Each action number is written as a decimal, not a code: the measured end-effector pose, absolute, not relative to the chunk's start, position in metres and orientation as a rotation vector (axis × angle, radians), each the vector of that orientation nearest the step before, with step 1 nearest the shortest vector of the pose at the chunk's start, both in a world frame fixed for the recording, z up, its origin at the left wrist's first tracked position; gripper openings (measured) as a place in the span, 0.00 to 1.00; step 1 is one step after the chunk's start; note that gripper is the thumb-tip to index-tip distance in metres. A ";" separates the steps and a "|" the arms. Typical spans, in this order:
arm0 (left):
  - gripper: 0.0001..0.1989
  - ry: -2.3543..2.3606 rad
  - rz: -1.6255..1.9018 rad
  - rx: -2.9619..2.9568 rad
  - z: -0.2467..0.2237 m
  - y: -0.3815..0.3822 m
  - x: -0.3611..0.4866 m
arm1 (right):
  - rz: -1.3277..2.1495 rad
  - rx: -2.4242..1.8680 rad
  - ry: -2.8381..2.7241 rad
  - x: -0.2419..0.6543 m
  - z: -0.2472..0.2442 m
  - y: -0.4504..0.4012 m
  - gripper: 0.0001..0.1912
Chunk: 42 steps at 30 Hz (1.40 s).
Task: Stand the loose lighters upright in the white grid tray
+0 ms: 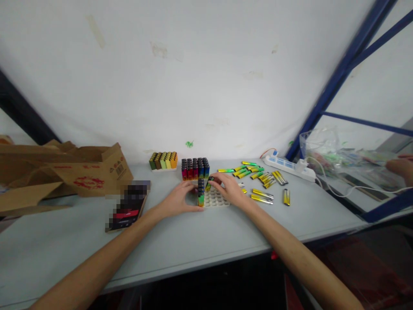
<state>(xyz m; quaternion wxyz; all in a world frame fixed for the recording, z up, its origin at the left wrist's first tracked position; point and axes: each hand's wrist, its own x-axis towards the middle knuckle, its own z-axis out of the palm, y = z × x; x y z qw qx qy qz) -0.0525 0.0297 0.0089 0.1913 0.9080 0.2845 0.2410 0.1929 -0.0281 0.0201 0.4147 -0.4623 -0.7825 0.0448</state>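
A white tray [217,199] with rows of round holes sits on the table before me. One row of upright lighters [201,196], black-topped with green and orange bodies, fills its left edge. My left hand [179,199] curves around that end, thumb at the front corner and fingertips behind the row. Pinched in my right hand [228,187] is a green-and-yellow lighter [209,184] with a dark top, tilted over the tray beside the row. The lighter's lower end is partly hidden by my fingers. Loose yellow, green and silver lighters [262,196] lie scattered to the right.
Behind stand a block of pink and blue lighters [195,171] and a tray of green-to-orange ones [164,161]. Left are a cardboard box [93,172] and a dark phone-like slab [130,206]. Right are a power strip [289,167], plastic bags [322,148] and another person's hand [402,167].
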 end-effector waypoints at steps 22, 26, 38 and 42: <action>0.34 0.808 0.671 2.575 0.011 0.029 -0.051 | 0.180 -1.251 -2.035 0.215 0.027 -0.020 0.15; 0.35 0.813 0.674 2.576 0.010 0.029 -0.052 | -0.033 -1.535 -1.993 0.265 0.023 -0.013 0.16; 0.35 0.828 0.642 2.556 0.012 0.028 -0.052 | -0.019 -1.928 -1.984 0.315 0.010 -0.015 0.11; 0.36 0.833 0.638 2.558 0.012 0.027 -0.052 | -0.051 -1.901 -1.982 0.315 0.011 -0.020 0.05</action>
